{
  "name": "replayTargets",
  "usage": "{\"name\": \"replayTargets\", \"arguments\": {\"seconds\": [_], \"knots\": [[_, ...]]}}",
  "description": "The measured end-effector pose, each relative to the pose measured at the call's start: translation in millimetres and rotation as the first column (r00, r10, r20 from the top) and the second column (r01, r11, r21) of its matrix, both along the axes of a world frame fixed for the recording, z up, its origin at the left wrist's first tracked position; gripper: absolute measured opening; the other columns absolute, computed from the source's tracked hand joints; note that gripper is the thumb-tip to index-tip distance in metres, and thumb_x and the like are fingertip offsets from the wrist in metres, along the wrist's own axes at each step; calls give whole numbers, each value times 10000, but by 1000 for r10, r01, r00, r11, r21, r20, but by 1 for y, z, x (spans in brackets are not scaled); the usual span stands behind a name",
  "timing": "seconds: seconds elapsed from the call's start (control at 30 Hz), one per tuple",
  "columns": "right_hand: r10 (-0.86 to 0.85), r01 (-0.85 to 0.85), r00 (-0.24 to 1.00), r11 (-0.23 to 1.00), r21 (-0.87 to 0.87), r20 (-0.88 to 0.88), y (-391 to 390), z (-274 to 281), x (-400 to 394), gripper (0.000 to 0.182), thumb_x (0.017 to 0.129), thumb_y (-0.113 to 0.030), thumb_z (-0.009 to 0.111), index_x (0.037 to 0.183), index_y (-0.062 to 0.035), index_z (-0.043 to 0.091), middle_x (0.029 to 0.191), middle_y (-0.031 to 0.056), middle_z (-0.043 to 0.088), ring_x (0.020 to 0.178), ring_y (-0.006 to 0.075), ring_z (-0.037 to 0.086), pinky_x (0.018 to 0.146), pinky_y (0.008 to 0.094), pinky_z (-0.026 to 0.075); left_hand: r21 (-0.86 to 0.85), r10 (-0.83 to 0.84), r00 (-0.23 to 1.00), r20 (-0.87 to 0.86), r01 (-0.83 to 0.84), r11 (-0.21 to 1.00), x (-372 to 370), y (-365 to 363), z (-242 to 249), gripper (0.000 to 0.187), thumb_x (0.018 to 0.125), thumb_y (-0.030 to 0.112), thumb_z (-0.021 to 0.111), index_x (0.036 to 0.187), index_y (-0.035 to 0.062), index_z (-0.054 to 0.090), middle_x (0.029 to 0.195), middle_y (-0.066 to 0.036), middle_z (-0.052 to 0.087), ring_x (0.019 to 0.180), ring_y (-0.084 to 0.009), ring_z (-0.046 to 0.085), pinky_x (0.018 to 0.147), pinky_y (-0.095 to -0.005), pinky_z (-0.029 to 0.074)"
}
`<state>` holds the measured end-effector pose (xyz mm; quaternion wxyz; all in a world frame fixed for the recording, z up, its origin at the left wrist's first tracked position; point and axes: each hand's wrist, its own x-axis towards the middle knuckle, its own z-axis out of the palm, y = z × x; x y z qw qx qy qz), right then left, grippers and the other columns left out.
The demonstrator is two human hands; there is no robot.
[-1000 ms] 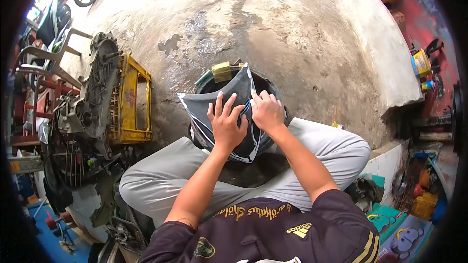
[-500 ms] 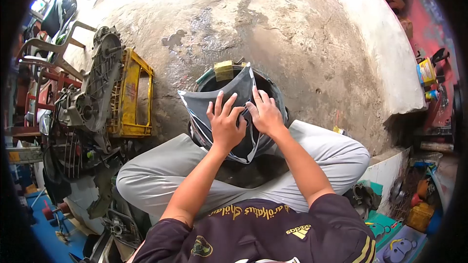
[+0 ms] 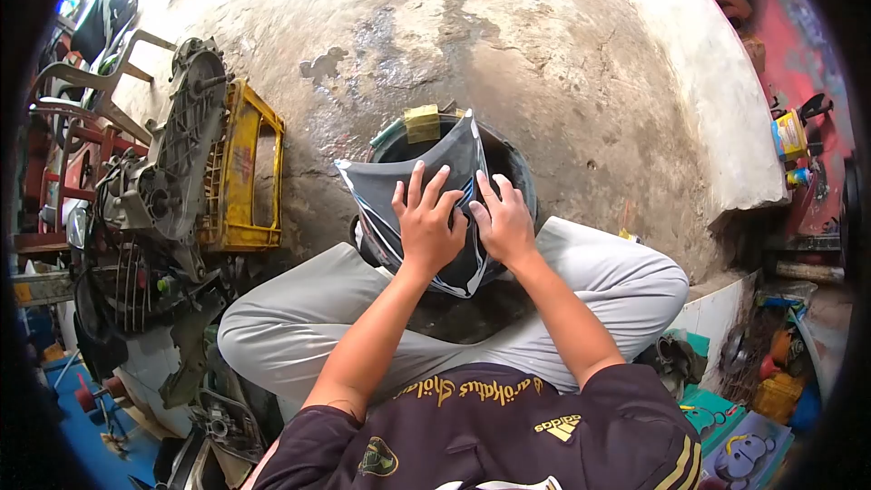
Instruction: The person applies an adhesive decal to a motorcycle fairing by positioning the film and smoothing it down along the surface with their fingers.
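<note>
A dark grey and black panel with pale, pointed corners [image 3: 388,183] lies across a round black tub [image 3: 519,166] between my crossed legs. My left hand [image 3: 430,225] rests on the panel's middle, its fingers spread. Close beside it, on the panel's right part, is my right hand [image 3: 503,225], with its fingers apart. The thumbs are near each other, and neither hand is wrapped round anything. A yellowish block [image 3: 422,124] sits at the tub's far rim.
To the left stand a yellow crate [image 3: 247,234], a metal engine casing [image 3: 192,118] and a chair [image 3: 91,82]. A raised pale ledge [image 3: 717,100] runs along the right. Tools and parts lie at the lower right, near a green sheet [image 3: 708,410].
The panel has shifted slightly to the right under my hands. My right hand has moved a little right and down, its fingers more spread, and my left hand slightly right.
</note>
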<state>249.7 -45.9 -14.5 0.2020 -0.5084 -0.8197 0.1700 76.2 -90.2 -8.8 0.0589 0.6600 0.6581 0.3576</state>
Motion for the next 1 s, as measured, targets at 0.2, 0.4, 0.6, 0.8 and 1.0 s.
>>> {"name": "replayTargets", "arguments": {"seconds": [0.2, 0.4, 0.6, 0.8, 1.0], "knots": [[1, 0, 998, 1000, 22, -61, -20, -8, 6, 599, 1035, -364, 678, 1563, -97, 585, 1446, 271, 566, 1170, 455, 595, 1044, 518, 500, -2, -5, 1000, 17, 5, 1000, -1, 1, 2, 295, 792, 151, 746, 1084, 147, 790, 1509, -86, 634, 1564, -418, 391, 1239, -644, 251], [-35, 35, 999, 999, 13, -5, -8, -5, -2, 595, 1030, -390, 682, 1544, -100, 607, 1458, 256, 560, 1182, 450, 581, 1045, 522, 496, -32, 2, 1000, 12, -2, 999, 0, 2, 1, 307, 791, 144, 738, 1094, 153, 787, 1511, -82, 633, 1567, -418, 387, 1236, -645, 242], [-90, 90, 995, 996, 4, 50, 45, -7, -17, 616, 1068, -512, 588, 1517, -92, 623, 1468, 224, 569, 1190, 450, 595, 1020, 516, 528, -57, 14, 1000, -9, -14, 998, 1, 4, 3, 314, 786, 133, 728, 1094, 154, 786, 1514, -75, 631, 1572, -416, 382, 1243, -640, 240], [-78, 80, 996, 995, -55, 34, 49, -2, -16, 634, 1053, -526, 611, 1517, -94, 624, 1408, 220, 579, 1161, 438, 613, 988, 522, 543, -58, 9, 1000, -29, -11, 998, 2, 3, 5, 303, 821, 145, 713, 1118, 150, 776, 1498, -81, 639, 1562, -408, 397, 1235, -637, 246], [-25, 35, 994, 995, -93, 109, 9, 5, 2, 636, 1032, -532, 646, 1549, -163, 607, 1389, 217, 573, 1151, 439, 619, 948, 543, 558, -26, 9, 1000, -13, -9, 1000, 1, 2, 3, 299, 824, 148, 716, 1117, 148, 776, 1493, -79, 643, 1559, -403, 405, 1237, -635, 248]]}}
